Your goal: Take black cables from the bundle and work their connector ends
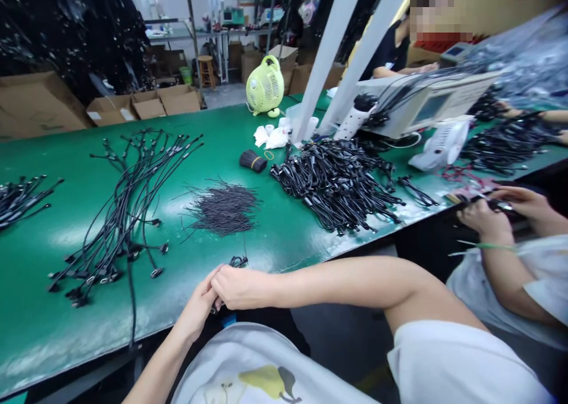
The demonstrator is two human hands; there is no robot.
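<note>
The left hand and right hand meet with fingers closed around one black cable; it sits just nearer the person than the heap of thin dark ties, at the edge of the green table; small dark loops poke out past the fingers, while the hands cover the rest, so its full shape cannot be told.

Just beyond the heap, to its right, lie one banded bundle of ties and one yellow ring; near its right side spreads one pile of folded black cables, too tangled to count; to its left lies one spread of long loose cables, also beyond counting.

Farther behind the heap stands one green fan; to the fan's right, two white posts slant upward, blocking part of the room behind; well to the heap's right, a co-worker's two hands hold something dark; beyond its left, past the table, stand three smaller cardboard boxes and one large carton.
</note>
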